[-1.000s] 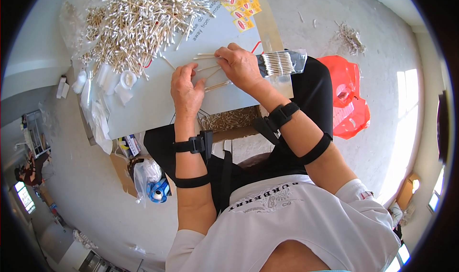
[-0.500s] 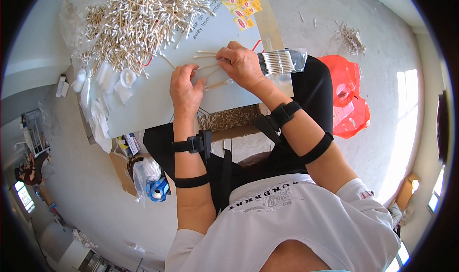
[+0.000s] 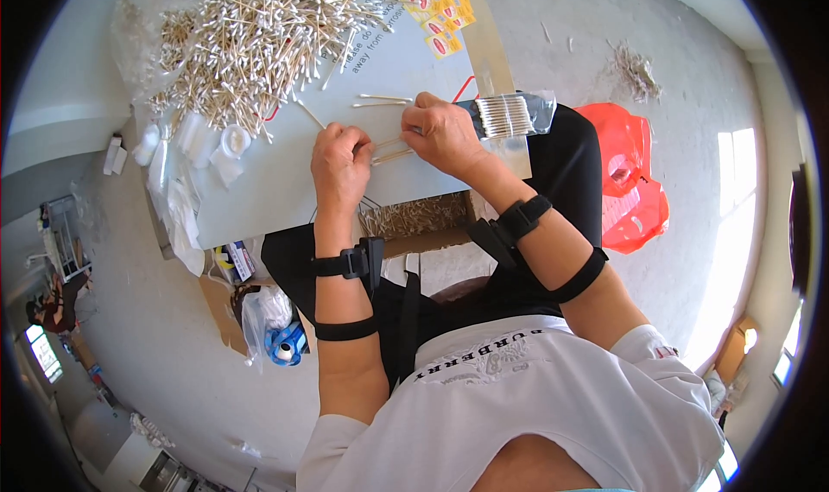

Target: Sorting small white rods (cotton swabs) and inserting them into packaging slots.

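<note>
Over the grey-topped table [image 3: 285,194], my left hand [image 3: 339,168] has its thumb and fingers drawn together at the tip of a thin cotton swab. My right hand [image 3: 446,135] is closed with curled fingers, and the right ends of a few cotton swabs [image 3: 393,155] run in under it; its fingertips are partly hidden. Two loose swabs [image 3: 380,100] lie just beyond the hands, and a single swab [image 3: 308,114] lies beyond the left one. Right of my right wrist sits a clear bag with a neat row of swabs [image 3: 503,116].
A big heap of cotton swabs [image 3: 250,47] covers the far left. Yellow printed labels [image 3: 445,17] lie at the far edge. White rolls [image 3: 233,139] stand at the left. Below is a box of swabs [image 3: 419,215]; a red plastic bag [image 3: 617,181] lies on the floor.
My left hand has closed its fingers and turned slightly inward. My right hand has moved a little down and right, uncovering more of the two loose swabs beyond it.
</note>
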### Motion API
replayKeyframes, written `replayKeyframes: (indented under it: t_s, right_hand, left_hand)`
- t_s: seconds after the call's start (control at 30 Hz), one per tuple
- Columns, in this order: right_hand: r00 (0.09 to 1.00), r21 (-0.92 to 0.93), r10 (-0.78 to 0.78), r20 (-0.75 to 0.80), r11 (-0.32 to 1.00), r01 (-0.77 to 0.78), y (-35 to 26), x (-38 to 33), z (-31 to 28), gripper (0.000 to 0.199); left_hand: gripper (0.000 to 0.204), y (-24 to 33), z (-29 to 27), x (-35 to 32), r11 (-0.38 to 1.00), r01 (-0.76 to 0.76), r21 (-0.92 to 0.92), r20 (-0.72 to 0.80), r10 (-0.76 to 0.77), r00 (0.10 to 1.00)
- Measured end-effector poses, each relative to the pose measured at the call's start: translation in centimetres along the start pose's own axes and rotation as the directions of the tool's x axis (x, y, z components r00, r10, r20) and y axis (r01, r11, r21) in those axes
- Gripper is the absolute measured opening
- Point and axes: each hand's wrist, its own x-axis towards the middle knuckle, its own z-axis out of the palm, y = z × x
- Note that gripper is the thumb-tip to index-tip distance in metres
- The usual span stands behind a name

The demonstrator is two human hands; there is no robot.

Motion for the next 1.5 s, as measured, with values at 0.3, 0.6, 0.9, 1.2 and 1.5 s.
replayKeyframes:
  t_s: [0.3,0.6,0.9,1.2,1.5]
  right_hand:
    - [0.987,0.077,0.057,-0.152,0.996,-0.045,0.1,2.0,0.0,0.011]
    - [0.988,0.024,-0.052,-0.143,0.998,0.056,0.6,2.8,0.9,0.005]
    - [0.997,0.065,-0.005,-0.076,0.998,0.01,0.5,3.1,0.4,0.005]
    - [0.965,0.177,0.204,-0.165,0.969,-0.174,-0.4,9.1,1.7,0.014]
    - [0.968,-0.122,0.223,-0.112,0.964,-0.237,-0.3,10.7,2.9,0.012]
  left_hand:
    - [0.019,-2.0,-0.3,2.0,0.934,0.321,0.156,-0.375,-0.245,0.894]
    - [0.009,-3.3,0.4,3.8,0.953,0.179,0.244,-0.32,-0.095,0.943]
    - [0.009,-1.1,0.4,5.8,0.98,0.196,-0.024,-0.065,-0.197,0.978]
    - [0.013,0.9,2.5,9.5,0.941,0.243,0.233,-0.2,-0.198,0.96]
    - [0.005,0.3,1.6,8.4,0.935,0.207,0.288,-0.166,-0.164,0.972]
